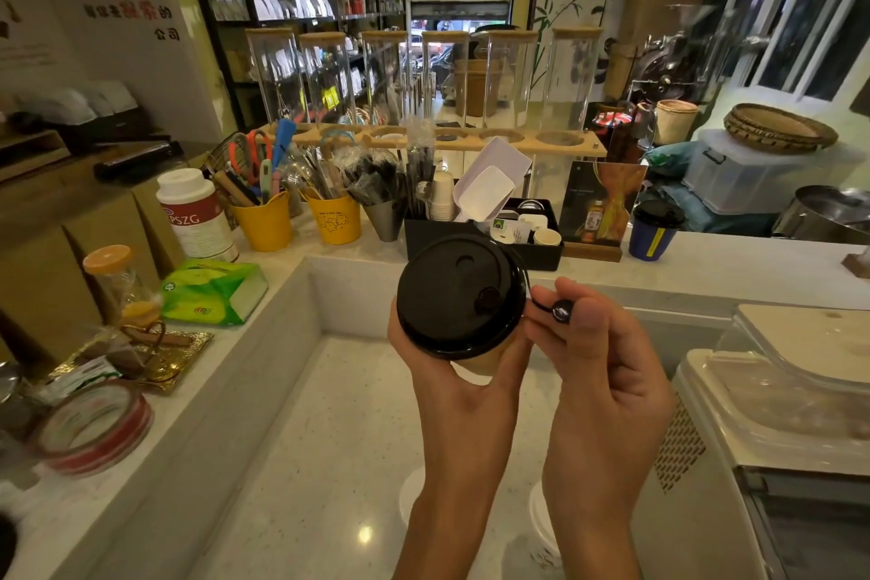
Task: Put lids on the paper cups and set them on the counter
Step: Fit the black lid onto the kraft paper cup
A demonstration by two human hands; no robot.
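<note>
Lidded paper cup held up in both hands, its plug pinched.

The left hand (440,384) grips the paper cup (480,365) from below, and a black lid (452,292) sits on the cup, tilted toward the camera. At the lid's 3 o'clock, the right hand (607,372) pinches the tethered plug (561,311). Farther off, at 1 o'clock, a lidded blue cup (652,240) stands upright on the counter (715,257).

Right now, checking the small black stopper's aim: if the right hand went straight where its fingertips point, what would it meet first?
Likely the round black plastic lid on the tan paper cup in the left hand.
</note>
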